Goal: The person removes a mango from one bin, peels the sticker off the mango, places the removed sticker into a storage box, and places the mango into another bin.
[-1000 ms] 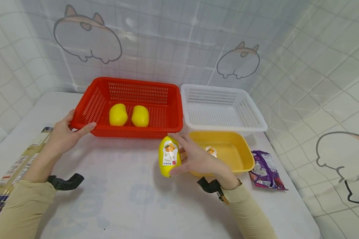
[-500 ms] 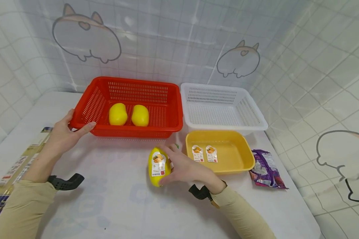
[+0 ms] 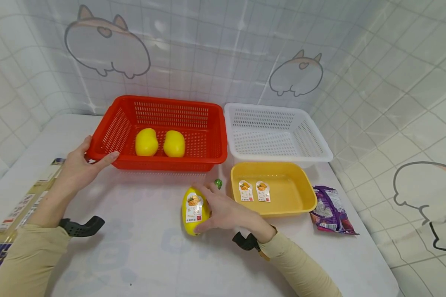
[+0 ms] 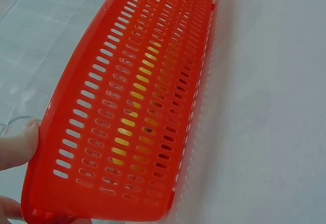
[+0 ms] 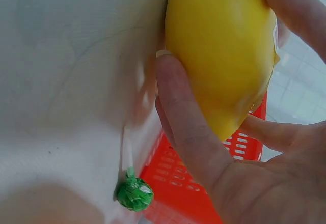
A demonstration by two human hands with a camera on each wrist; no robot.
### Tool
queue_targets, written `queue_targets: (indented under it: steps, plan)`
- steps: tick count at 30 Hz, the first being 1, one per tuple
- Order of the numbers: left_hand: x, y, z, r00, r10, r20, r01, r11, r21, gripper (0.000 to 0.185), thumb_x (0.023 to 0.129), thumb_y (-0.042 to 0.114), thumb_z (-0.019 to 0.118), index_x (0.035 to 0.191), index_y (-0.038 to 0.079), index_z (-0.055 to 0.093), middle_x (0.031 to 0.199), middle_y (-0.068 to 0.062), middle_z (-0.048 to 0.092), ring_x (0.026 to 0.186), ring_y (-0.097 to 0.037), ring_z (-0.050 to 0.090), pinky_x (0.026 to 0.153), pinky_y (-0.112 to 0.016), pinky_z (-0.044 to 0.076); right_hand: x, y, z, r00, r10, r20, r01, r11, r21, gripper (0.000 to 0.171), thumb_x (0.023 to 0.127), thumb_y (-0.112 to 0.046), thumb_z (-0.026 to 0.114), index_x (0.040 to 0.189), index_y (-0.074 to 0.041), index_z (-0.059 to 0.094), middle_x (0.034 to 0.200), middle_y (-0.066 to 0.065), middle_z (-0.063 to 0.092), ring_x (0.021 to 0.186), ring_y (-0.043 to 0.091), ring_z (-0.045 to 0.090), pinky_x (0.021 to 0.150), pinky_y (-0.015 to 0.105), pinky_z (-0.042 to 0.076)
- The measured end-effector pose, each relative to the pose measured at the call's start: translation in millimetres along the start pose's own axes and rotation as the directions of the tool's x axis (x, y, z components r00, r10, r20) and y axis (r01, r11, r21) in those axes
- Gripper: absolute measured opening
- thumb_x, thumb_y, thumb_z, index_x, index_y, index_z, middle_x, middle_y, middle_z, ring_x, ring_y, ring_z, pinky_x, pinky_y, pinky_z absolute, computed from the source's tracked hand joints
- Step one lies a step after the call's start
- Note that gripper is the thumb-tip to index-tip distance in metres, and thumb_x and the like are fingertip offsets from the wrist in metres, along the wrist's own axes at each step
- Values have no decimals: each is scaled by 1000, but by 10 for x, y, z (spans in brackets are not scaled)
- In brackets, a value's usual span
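My left hand (image 3: 81,167) grips the front left corner of the red basket (image 3: 171,163), its thumb over the rim. Two yellow mangoes (image 3: 146,142) lie inside that basket; through the slots of its wall some yellow shows in the left wrist view. My right hand (image 3: 226,208) holds another mango (image 5: 219,46), fingers and thumb around its sides, low over the table in front of the basket. A white fruit sticker (image 3: 194,207) is on this mango, facing up. Just beyond the hand, a green-wrapped lollipop (image 5: 135,193) lies on the table.
Right of the hand stands a yellow tray (image 3: 293,204) with two labels (image 3: 262,191) in it. Behind the tray, a white basket (image 3: 282,156) adjoins the red one. A purple snack packet (image 3: 332,210) lies at the right; a patterned flat strip (image 3: 27,198) lies at the left.
My right hand has carried the mango left and toward me, away from the yellow tray, uncovering the labels and the lollipop. The left hand stays on the red basket.
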State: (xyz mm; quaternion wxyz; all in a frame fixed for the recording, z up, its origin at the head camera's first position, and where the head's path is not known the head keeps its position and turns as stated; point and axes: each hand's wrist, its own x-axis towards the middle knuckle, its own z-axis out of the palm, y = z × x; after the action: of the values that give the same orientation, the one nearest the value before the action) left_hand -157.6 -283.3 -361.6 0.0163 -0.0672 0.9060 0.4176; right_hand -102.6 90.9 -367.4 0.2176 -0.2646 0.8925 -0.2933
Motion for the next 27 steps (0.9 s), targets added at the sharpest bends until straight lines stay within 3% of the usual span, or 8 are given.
queue_targets:
  steps: [8,17,21,25,27]
  plan:
    - [-25,26,-7,1000,-17,-18,17,1000,12,106,94,61,53,157,6,-12,161,-35,6,136,-57,23,101,-73,38,28,25,24,1000,-17,-5,17,1000,-5,105,75,-38,88,158,-25,24,140,0,40,117,12,48,99,26,48]
    - [-95,144,19,991,58,-124,-46,995,94,101,95,57,53,159,7,-7,165,-27,-7,148,-53,4,103,-79,25,40,33,27,1000,-10,-8,11,997,78,98,76,-36,87,153,-25,27,135,-5,44,116,9,47,95,21,49]
    - [-168,268,69,976,130,-176,-111,987,118,92,97,51,56,162,12,2,167,-21,-1,152,-44,0,107,-79,19,45,42,27,1000,-3,-4,4,995,97,98,76,-36,87,153,-24,28,135,-5,44,116,8,47,92,20,50]
    - [-269,416,129,949,251,-191,-239,967,85,83,96,41,62,162,20,17,168,-14,11,154,-37,7,107,-78,23,50,46,24,1000,5,3,-6,994,108,98,76,-36,87,153,-25,28,135,-5,44,116,9,47,91,19,51]
    - [-326,481,165,932,326,-159,-323,945,45,77,94,35,67,160,26,26,166,-9,21,152,-34,19,115,-60,33,52,49,20,1000,6,5,-7,994,105,98,76,-37,87,153,-25,27,135,-5,44,117,9,47,92,20,51]
